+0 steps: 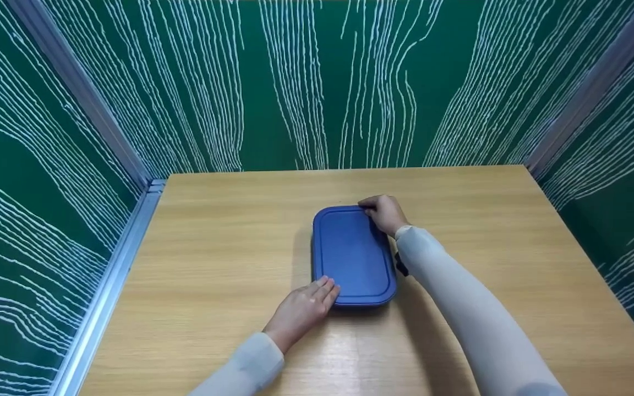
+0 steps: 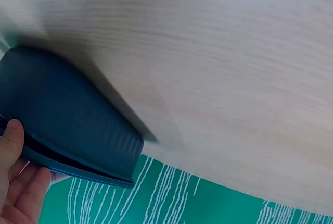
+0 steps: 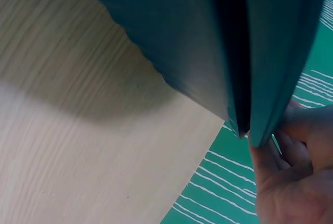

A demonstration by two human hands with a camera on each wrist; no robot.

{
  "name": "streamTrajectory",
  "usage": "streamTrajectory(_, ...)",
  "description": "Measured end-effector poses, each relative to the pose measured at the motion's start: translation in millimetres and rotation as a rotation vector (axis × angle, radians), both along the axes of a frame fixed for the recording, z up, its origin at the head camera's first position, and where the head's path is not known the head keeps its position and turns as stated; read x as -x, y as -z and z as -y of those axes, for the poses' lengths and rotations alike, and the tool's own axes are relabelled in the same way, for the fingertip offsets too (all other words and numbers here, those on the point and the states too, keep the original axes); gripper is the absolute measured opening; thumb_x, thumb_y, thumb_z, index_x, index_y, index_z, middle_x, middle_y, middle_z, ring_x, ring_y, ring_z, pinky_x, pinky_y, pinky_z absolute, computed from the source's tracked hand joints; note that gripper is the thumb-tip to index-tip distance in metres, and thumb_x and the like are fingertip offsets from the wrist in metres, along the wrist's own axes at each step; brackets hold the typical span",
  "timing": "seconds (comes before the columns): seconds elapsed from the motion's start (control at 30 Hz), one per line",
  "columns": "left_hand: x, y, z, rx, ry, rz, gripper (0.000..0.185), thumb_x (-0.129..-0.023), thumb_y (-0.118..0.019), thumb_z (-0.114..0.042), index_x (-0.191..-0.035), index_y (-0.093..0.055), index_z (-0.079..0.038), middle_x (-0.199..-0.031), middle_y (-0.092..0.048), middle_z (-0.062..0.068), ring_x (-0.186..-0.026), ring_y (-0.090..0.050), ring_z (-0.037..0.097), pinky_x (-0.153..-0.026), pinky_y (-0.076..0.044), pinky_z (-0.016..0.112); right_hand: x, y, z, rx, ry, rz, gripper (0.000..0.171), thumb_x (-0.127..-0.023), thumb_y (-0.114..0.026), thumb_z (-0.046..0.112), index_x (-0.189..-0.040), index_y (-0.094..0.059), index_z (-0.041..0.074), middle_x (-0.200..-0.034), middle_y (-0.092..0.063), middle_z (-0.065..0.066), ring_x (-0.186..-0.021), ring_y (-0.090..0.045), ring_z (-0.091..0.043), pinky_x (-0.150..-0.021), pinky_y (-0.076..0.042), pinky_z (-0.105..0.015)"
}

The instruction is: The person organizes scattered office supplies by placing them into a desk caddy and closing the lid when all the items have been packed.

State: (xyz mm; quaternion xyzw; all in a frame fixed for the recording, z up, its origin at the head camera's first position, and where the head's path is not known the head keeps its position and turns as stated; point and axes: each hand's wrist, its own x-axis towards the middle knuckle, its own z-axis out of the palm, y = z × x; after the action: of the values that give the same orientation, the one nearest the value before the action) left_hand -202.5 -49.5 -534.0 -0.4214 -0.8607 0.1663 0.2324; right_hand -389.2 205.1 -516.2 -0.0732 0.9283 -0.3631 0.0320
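Note:
A rectangular container with rounded corners stands on the table, its blue lid (image 1: 353,253) on top. The dark blue body (image 2: 62,99) shows from the side in the left wrist view, with a dark gap under the lid's rim. My left hand (image 1: 303,311) holds the near left corner, fingers over the lid and thumb at the rim. At the far right corner, my right hand (image 1: 387,213) grips the lid's edge. In the right wrist view its fingers (image 3: 266,164) reach the corner where lid and body stand slightly apart. The container's inside is hidden.
The wooden table (image 1: 218,236) extends around the container on all sides. Green walls (image 1: 278,82) with white wavy lines enclose its back and sides. A metal rail (image 1: 102,297) runs along the left edge. A small black device (image 1: 401,265) sits under my right wrist.

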Motion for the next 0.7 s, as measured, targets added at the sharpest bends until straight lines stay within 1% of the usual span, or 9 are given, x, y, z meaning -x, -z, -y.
streamTrajectory(0.2, 1.0, 2.2, -0.1, -0.009, -0.001, 0.006, 0.041, -0.092, -0.06, -0.012, -0.132, -0.063, -0.019, -0.132, -0.063, -0.003, -0.122, -0.058, 0.011, -0.092, -0.052, 0.022, 1.3, 2.1, -1.4, -0.016, -0.008, -0.039, 0.03, -0.097, -0.055, -0.002, -0.123, -0.068, 0.003, -0.126, -0.066, -0.015, -0.121, -0.059, -0.032, -0.104, -0.046, -0.047)
streamTrajectory(0.43, -0.1, 2.8, -1.2, 0.015, 0.0, 0.033, 0.043, -0.091, -0.064, -0.011, -0.133, -0.062, -0.018, -0.134, -0.061, -0.002, -0.124, -0.057, 0.011, -0.093, -0.051, 0.022, 2.0, 4.4, -2.7, 0.001, -0.001, -0.021, 0.031, -0.097, -0.055, -0.003, -0.124, -0.068, 0.004, -0.127, -0.065, -0.015, -0.122, -0.058, -0.032, -0.105, -0.045, -0.046)
streamTrajectory(0.53, 0.0, 3.1, -1.3, 0.016, 0.003, 0.027, 0.043, -0.091, -0.064, -0.011, -0.133, -0.062, -0.019, -0.134, -0.062, -0.003, -0.123, -0.058, 0.01, -0.094, -0.051, 0.022, 2.2, 4.6, -2.8, 0.002, -0.004, -0.029, 0.031, -0.096, -0.055, -0.003, -0.124, -0.068, 0.003, -0.127, -0.065, -0.015, -0.122, -0.058, -0.032, -0.105, -0.045, -0.047)
streamTrajectory(0.7, 1.5, 5.7, -1.3, -0.024, 0.016, 0.003, 0.038, -0.091, -0.061, -0.016, -0.129, -0.066, -0.021, -0.13, -0.064, -0.004, -0.121, -0.059, 0.01, -0.093, -0.051, 0.021, 2.1, 4.6, -2.8, -0.001, -0.008, -0.044, 0.031, -0.095, -0.055, -0.005, -0.121, -0.069, 0.002, -0.124, -0.066, -0.016, -0.12, -0.059, -0.033, -0.104, -0.046, -0.047)
